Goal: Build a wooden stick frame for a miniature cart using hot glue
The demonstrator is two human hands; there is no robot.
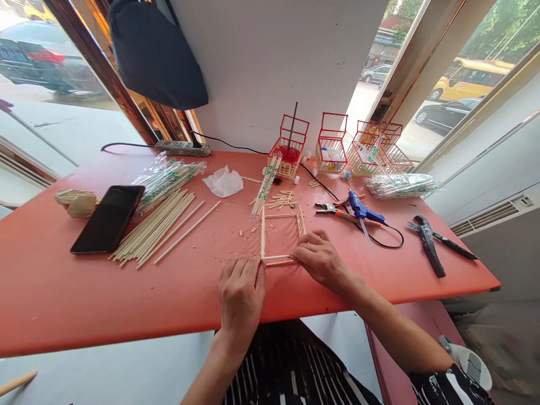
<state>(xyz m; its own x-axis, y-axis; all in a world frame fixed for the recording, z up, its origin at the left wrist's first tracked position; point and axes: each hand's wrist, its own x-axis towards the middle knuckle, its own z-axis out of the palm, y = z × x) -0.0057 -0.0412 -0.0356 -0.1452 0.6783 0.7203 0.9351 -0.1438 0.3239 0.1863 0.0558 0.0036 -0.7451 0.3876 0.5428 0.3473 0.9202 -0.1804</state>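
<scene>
A small box-shaped frame of pale wooden sticks (263, 233) stands on the red table, open in the middle. My left hand (240, 287) is closed at its near left corner, fingers together and thumb against the sticks. At the near right corner my right hand (321, 260) pinches the end of the front stick. Short cut sticks (282, 198) and crumbs lie just behind and inside the frame. Left of it are long wooden sticks (158, 228) in a loose row. A blue glue gun (366, 211) rests to the right, beside orange-handled pliers (331, 208).
Several small red-topped stick carts (332, 154) line the wall. A black phone (108, 219) lies left near wrapped chopsticks (172, 177); another wrapped bundle (403, 185) is at back right. Black-handled cutters (430, 244) lie far right. A power strip (183, 148) and cord run along the back.
</scene>
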